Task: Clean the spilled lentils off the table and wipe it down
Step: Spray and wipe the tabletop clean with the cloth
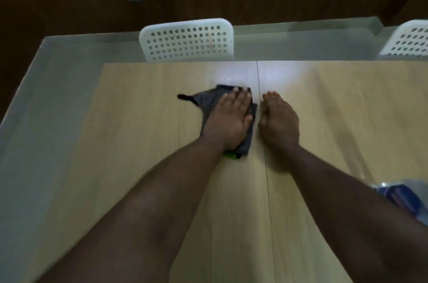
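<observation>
Head view, both forearms reach out over a pale wood-grain table (143, 143). The left hand (228, 120) lies flat, fingers straight and together, palm pressing down on a dark grey cloth (209, 97). The cloth sits near the table's far edge, at about 12 o'clock from the person, just left of the seam (266, 167) that runs down the tabletop. One corner of the cloth trails out toward 10 o'clock from the hand; a small green patch (229, 155) shows under the heel of the palm, and what it is cannot be told. The right hand (279, 120) rests palm-down on the bare tabletop just right of the seam, at 3 o'clock from the left hand, close beside it but not touching the cloth; its fingers are relaxed, slightly bent, holding nothing. No lentils can be made out on the surface; the picture is somewhat blurred. A white perforated chair back (187, 39) stands at the far edge at 12 o'clock, a second chair back (407, 39) at 2 o'clock. A blue and clear plastic packet (403, 197) lies at 4 o'clock near the right forearm.
</observation>
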